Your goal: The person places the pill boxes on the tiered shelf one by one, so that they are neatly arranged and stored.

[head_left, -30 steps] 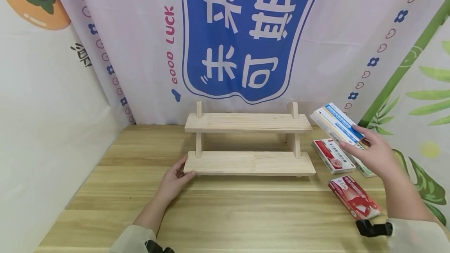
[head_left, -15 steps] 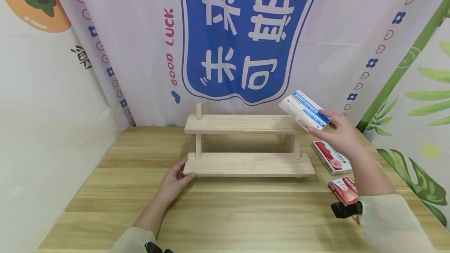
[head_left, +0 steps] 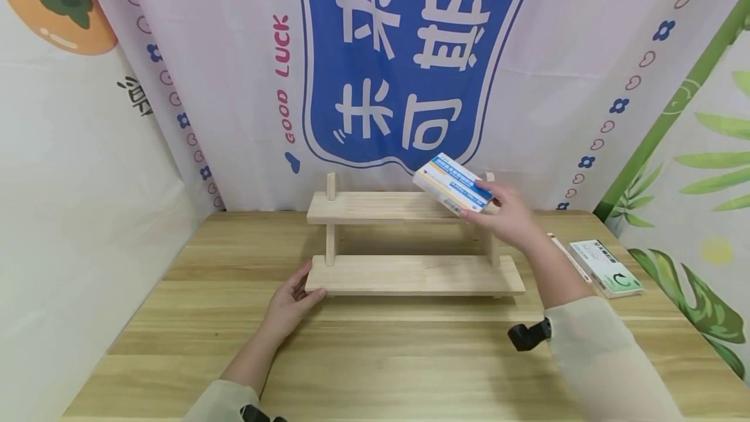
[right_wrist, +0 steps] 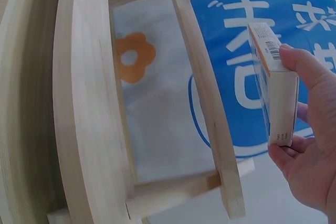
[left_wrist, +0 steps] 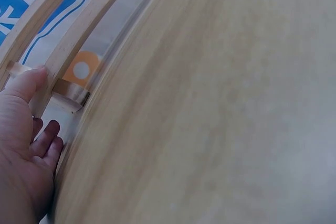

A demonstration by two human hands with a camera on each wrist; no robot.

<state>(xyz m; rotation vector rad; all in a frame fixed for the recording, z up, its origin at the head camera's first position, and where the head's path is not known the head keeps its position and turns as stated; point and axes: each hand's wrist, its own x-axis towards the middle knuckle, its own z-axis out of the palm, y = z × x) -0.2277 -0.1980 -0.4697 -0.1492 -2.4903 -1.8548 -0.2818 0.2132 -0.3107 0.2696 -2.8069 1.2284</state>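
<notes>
A two-tier wooden display rack point(head_left: 415, 275) stands on the table. My left hand point(head_left: 291, 301) grips the left end of its lower board; in the left wrist view the thumb lies on the board's edge, with the other fingers curled below. My right hand point(head_left: 511, 217) holds a white, blue and orange medicine box point(head_left: 448, 181) by its right end, above the right half of the upper board. Tilted in the head view, the box covers part of that board. In the right wrist view, the thumb and fingers pinch the medicine box point(right_wrist: 275, 85) beside the upper board.
On the table point(head_left: 351, 357), right of the rack, lies a green-and-white box point(head_left: 606, 270). Next to it, another box point(head_left: 567, 258) is mostly hidden by my right forearm. A printed cloth point(head_left: 234, 83) hangs close behind the rack.
My right hand has carried the medicine box leftward from above the other boxes to over the upper board. The forearm now covers the red box. My left hand has stayed on the rack.
</notes>
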